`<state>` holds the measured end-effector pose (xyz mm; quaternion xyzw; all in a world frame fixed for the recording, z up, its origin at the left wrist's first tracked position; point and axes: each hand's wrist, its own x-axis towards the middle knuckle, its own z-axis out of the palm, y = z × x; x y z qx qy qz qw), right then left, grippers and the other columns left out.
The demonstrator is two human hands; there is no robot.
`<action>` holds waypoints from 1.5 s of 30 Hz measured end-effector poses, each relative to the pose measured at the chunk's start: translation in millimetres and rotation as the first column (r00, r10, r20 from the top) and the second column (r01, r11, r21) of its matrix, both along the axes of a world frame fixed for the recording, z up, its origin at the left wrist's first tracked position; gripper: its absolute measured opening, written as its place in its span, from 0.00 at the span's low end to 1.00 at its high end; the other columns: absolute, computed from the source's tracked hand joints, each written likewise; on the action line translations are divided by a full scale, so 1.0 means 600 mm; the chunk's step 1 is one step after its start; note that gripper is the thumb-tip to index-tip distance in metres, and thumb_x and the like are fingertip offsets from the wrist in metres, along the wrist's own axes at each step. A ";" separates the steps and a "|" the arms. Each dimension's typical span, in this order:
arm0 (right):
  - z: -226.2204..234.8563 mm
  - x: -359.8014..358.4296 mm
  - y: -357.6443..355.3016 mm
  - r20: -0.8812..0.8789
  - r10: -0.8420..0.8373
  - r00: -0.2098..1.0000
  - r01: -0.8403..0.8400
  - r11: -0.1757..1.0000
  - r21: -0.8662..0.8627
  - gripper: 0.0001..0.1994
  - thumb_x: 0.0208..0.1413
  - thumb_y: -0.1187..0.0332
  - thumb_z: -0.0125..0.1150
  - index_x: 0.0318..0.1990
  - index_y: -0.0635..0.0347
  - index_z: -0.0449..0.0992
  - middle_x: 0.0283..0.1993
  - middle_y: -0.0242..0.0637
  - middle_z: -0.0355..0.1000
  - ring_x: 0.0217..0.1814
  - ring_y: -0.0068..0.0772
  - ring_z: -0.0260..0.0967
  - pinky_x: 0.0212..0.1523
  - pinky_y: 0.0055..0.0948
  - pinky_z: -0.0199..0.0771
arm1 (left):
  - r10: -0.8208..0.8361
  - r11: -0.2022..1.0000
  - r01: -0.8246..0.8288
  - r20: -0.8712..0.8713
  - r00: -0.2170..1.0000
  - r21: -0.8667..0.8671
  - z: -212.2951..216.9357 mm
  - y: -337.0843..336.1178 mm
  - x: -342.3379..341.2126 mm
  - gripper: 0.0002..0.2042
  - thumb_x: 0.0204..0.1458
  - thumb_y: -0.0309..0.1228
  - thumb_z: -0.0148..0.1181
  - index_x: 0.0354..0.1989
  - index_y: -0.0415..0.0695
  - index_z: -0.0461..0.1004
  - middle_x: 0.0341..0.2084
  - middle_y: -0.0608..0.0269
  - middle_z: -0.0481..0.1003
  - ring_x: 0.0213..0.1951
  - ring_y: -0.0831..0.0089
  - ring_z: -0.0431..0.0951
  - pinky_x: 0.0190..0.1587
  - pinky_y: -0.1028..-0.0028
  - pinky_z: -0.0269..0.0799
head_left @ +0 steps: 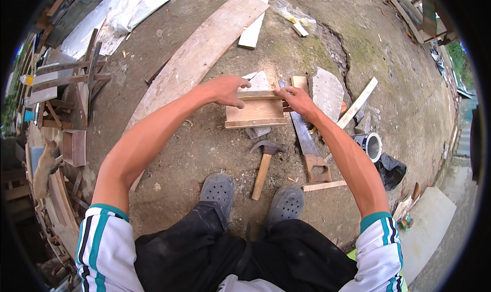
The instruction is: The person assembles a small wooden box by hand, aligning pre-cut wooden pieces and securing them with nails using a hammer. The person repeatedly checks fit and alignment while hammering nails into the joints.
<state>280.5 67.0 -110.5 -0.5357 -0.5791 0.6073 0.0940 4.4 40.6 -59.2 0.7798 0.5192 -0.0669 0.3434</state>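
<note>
A small wooden tray-like piece (261, 110), a board with raised strips along its near and far edges, sits in front of me on pieces of broken concrete. My left hand (227, 91) is at its far left corner, thumb and fingers apart around the end of the far wooden strip (257, 94). At the other end of that strip, my right hand (299, 100) pinches it between thumb and fingers. Nearer my feet lies a claw hammer (262, 171) with a wooden handle. A handsaw (308, 147) rests just right of it, its upper blade partly hidden by my right hand.
A long wide plank (199, 46) runs diagonally on the left. Beyond stands a white board (255, 20). Right of the saw are a concrete slab (327, 95), a narrow wood strip (358, 102), a tipped can (369, 146) and a black plastic bag (391, 171). A dog (45, 171) is far left.
</note>
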 end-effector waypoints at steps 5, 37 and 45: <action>-0.007 0.003 0.000 -0.021 0.000 1.000 0.000 1.000 0.000 0.33 0.61 0.38 0.58 0.56 0.61 0.77 0.52 0.45 0.76 0.53 0.36 0.77 0.50 0.34 0.80 | 0.079 0.997 -0.078 0.033 0.996 -0.025 -0.005 -0.005 0.020 0.34 0.51 0.48 0.65 0.63 0.40 0.69 0.58 0.45 0.73 0.60 0.52 0.73 0.63 0.59 0.68; -0.048 0.778 -0.430 0.603 -0.748 0.277 0.480 0.652 0.587 0.12 0.57 0.65 0.58 0.44 0.60 0.82 0.42 0.49 0.80 0.47 0.49 0.79 0.51 0.40 0.76 | -0.671 0.709 0.532 0.212 0.710 0.463 -0.057 -0.021 0.639 0.25 0.54 0.38 0.64 0.58 0.41 0.71 0.55 0.49 0.73 0.58 0.52 0.72 0.61 0.57 0.68; -0.142 0.867 -0.385 0.423 -0.848 0.319 0.392 0.524 0.756 0.11 0.58 0.70 0.55 0.44 0.62 0.82 0.43 0.55 0.78 0.49 0.57 0.76 0.53 0.46 0.74 | -0.629 0.727 0.464 0.222 0.745 0.506 -0.089 -0.032 0.629 0.22 0.54 0.36 0.63 0.56 0.42 0.73 0.54 0.50 0.74 0.58 0.52 0.72 0.60 0.57 0.67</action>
